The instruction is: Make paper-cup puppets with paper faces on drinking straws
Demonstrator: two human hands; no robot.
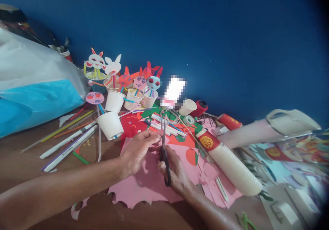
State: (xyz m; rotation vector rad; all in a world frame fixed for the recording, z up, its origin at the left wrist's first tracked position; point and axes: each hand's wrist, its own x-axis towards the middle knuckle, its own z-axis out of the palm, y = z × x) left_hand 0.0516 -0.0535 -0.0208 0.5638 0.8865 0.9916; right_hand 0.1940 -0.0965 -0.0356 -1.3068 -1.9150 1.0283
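My right hand (176,170) grips a pair of black-handled scissors (166,165), with the blades pointing up and away from me. Close by on the left, my left hand (138,149) pinches a small pink paper piece (160,132) against the blades. Its outline is largely covered by my fingers. Beneath both hands lies a large sheet of pink paper (144,192) with scalloped cuts along its near edge. Just beyond the scissors are several markers (164,127) on red, orange and green paper.
Paper cups with animal-face puppets (140,82) stand at the back left, and one white cup (111,125) leans nearer. A stack of cups (231,165) lies to the right. Straws and markers (70,149) spread across the left. A plastic bag (38,82) bulges at far left; a bright phone screen (174,90) stands behind.
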